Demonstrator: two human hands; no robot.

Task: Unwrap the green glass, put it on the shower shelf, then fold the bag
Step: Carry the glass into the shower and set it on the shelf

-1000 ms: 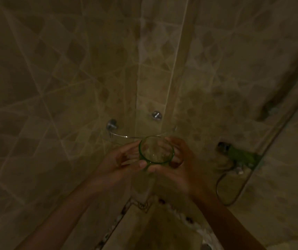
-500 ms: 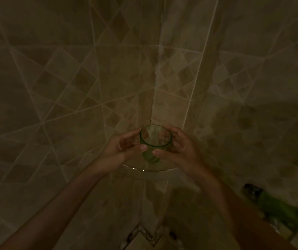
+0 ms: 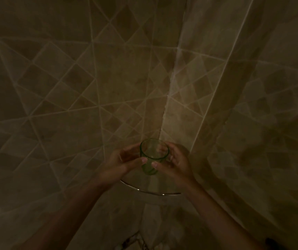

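Head camera showed the green glass (image 3: 153,156) upright and unwrapped, mouth toward you, over the corner shelf (image 3: 155,193) where the two tiled walls (image 3: 63,105) met. Its base looked to be on or just above the clear shelf plate; in that dim light you could not tell which. Your left hand (image 3: 121,163) cupped the glass from the left, thumb tip against its near side, fingers curled round the far side. Your right hand (image 3: 176,164) mirrored it, thumb pressed to the near side and fingers bent round the back. Both hands had hold of the glass and nothing else. No bag was in view.

Only the shelf's curved metal front rim caught the light, and the glass sat back from it, toward the corner. The risk from here was letting go on a guess: the shelf plate was see-through and the light was poor, so if the base was not yet seated flat, the glass could drop or tip. Smooth glass on a smooth plate could also slide toward the front rim if a withdrawing finger brushed it.
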